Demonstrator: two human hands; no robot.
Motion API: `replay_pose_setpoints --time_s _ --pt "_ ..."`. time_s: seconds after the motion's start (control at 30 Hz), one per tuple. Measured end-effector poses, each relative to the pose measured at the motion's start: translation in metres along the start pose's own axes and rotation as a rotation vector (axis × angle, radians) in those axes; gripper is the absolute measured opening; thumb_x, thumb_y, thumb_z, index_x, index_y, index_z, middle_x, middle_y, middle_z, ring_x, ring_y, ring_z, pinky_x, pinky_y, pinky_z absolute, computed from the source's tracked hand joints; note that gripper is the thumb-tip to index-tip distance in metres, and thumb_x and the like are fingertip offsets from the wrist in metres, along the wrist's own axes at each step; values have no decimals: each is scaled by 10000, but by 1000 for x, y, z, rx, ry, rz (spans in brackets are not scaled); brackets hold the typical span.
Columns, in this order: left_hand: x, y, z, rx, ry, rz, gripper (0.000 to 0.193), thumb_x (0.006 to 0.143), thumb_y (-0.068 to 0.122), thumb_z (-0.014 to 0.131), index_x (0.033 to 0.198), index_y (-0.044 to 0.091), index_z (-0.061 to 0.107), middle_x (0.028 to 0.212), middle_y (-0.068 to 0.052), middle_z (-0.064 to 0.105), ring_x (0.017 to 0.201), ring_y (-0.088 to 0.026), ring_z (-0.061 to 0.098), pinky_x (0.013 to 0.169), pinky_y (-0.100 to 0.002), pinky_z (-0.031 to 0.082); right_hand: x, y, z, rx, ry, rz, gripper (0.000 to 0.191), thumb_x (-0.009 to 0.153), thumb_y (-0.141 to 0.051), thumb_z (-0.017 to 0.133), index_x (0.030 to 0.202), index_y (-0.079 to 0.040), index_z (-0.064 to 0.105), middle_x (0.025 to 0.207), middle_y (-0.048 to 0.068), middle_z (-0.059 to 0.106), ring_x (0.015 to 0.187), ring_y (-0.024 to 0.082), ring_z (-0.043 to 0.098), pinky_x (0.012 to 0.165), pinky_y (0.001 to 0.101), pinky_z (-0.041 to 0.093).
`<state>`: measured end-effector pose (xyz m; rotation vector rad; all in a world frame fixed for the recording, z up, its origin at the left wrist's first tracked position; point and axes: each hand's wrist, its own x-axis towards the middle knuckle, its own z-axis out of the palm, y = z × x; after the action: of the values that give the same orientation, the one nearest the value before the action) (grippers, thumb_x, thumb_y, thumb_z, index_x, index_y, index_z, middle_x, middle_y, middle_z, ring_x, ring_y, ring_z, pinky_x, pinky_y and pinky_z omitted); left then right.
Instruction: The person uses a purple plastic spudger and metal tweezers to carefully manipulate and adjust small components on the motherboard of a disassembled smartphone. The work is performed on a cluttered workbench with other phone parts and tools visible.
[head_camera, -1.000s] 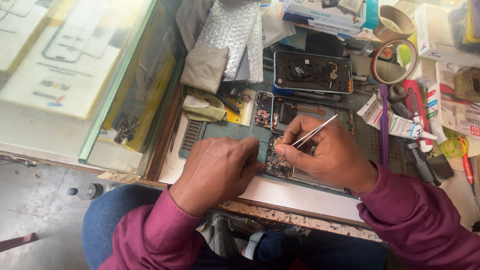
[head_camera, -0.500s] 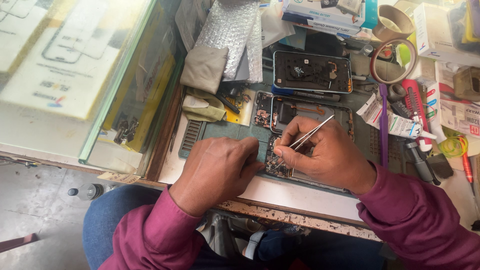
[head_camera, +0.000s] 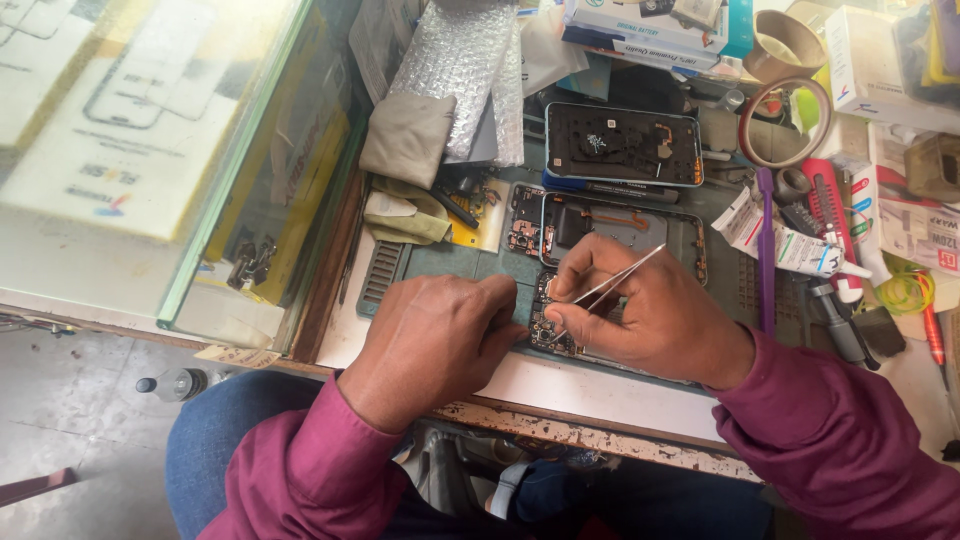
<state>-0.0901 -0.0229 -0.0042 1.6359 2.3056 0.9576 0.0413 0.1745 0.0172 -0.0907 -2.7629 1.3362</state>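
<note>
My right hand (head_camera: 640, 315) pinches thin metal tweezers (head_camera: 610, 287), their tips down on a small circuit board (head_camera: 548, 325) lying on the green work mat (head_camera: 450, 265). My left hand (head_camera: 430, 335) rests on the mat just left of the board, fingertips touching its edge. Right behind my hands lies an opened phone frame (head_camera: 625, 225) with its insides showing. Further back sits a second opened phone (head_camera: 622, 145), dark inside. Both sleeves are maroon.
A glass counter case (head_camera: 150, 150) fills the left. Bubble wrap (head_camera: 465, 70) and a grey cloth (head_camera: 408, 140) lie at the back. Tape rolls (head_camera: 785, 120), a glue tube (head_camera: 790, 245), a red-handled tool (head_camera: 830, 210) and boxes (head_camera: 650, 25) crowd the right. A bottle (head_camera: 175, 383) stands on the floor.
The tweezers have tipped slightly and my right hand has shifted a little over the board. My left hand stays put.
</note>
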Motion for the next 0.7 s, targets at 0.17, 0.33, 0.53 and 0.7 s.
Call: replay_pose_setpoints --time_s 0.17,0.33,0.53,0.7 --pt "0 0 1 3 -2 -5 238 835 294 781 826 109 632 640 -84 684 618 -347 684 520 -480 479 -2 0 0 9 -14 -24 215 893 -184 769 991 -60 625 823 8 725 759 82 713 671 274 554" --pt "0 1 0 2 -15 -14 233 833 292 780 823 112 633 638 -83 685 613 -347 683 522 -481 482 -2 -2 0 -21 -18 -25 223 884 -193 780 979 -64 625 776 9 730 716 86 715 634 280 543" --pt "0 1 -1 5 -20 -22 233 832 291 783 825 115 632 634 -86 681 607 -348 682 520 -481 481 -1 -5 -1 -56 -53 -25 247 865 -206 791 973 -68 616 741 19 731 658 102 728 593 289 539" --pt "0 1 -1 5 -15 -17 238 832 294 785 821 114 628 632 -86 679 607 -349 681 517 -483 478 0 -4 -1 -41 -81 -53 238 870 -219 795 948 -74 623 732 13 734 646 111 739 587 288 543"
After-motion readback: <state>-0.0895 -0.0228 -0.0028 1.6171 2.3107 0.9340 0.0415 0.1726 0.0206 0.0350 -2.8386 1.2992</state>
